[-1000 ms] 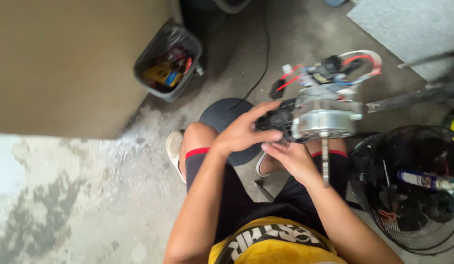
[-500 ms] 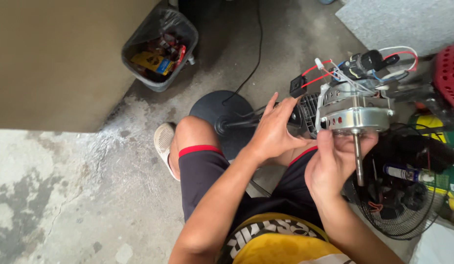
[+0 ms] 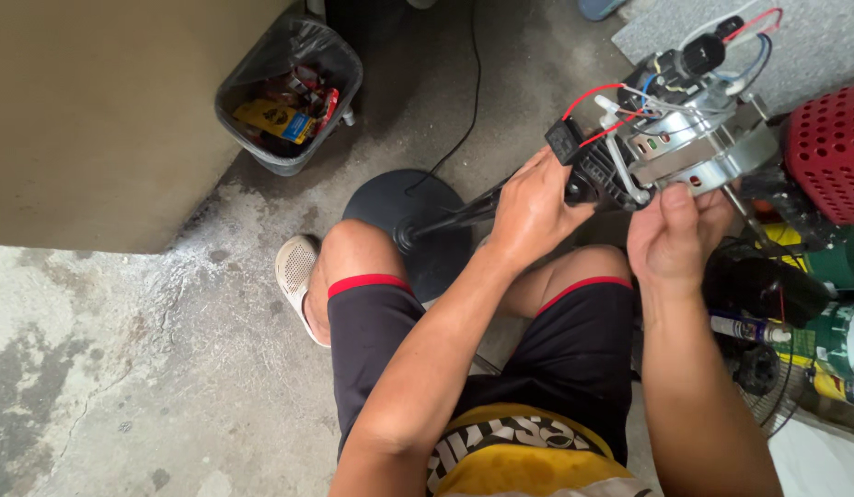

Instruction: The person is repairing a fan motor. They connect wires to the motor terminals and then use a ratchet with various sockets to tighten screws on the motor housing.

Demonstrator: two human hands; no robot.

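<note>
Left hand (image 3: 535, 204) wraps around the black neck of the fan motor (image 3: 671, 138), fingers closed on it, while the right hand (image 3: 674, 235) pinches the motor's round silver casing from below with thumb and fingertips. Its long axis runs on a slant: the thin shaft points down and right from the casing, and the wired end with red, blue and white leads points up and away. Below it lies bare, stained concrete floor (image 3: 151, 368). Left of the motor sits the round black fan base (image 3: 390, 198), and further left a black bin (image 3: 289, 92); a red basket (image 3: 832, 147), probably plastic, stands just right of it.
</note>
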